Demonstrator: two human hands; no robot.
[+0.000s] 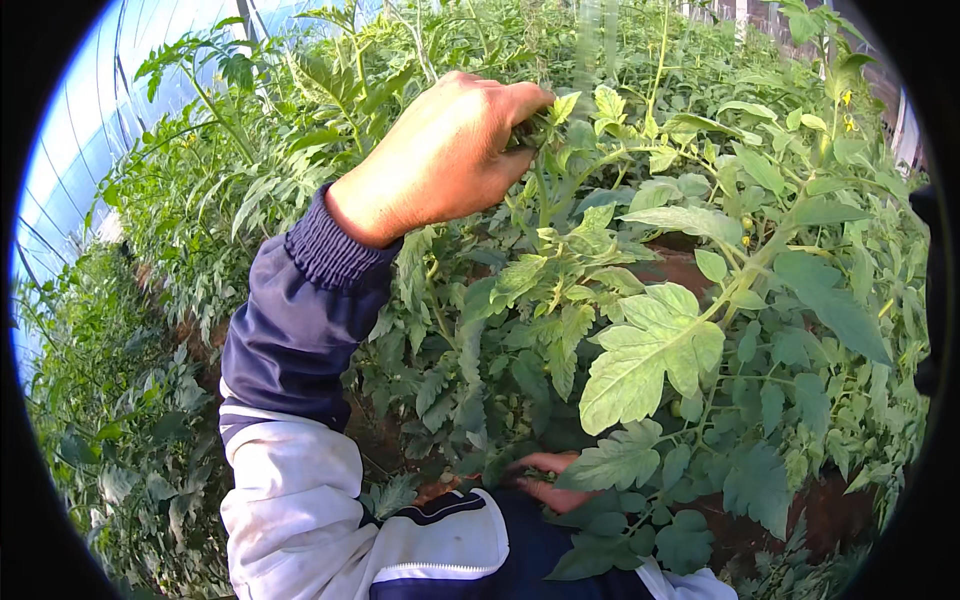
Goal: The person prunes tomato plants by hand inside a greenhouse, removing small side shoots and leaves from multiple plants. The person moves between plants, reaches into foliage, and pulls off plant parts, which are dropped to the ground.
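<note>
My left hand is raised at the upper middle, its thumb and fingers pinched around a leafy green tomato shoot. The fingertips are partly turned away from me. Low in the picture, close to my lap, my right hand is slightly blurred and partly covered by tomato leaves. Bits of green show between its fingers, but whether it grips them is unclear. A thick tomato stem leans in from the right, bearing a large pale leaf and small yellow flowers.
Dense tomato plants spread left and behind, with reddish soil beneath. Upright strings or strips hang among them at the back. Greenhouse plastic sheeting curves along the left. A dark object stands at the right rim.
</note>
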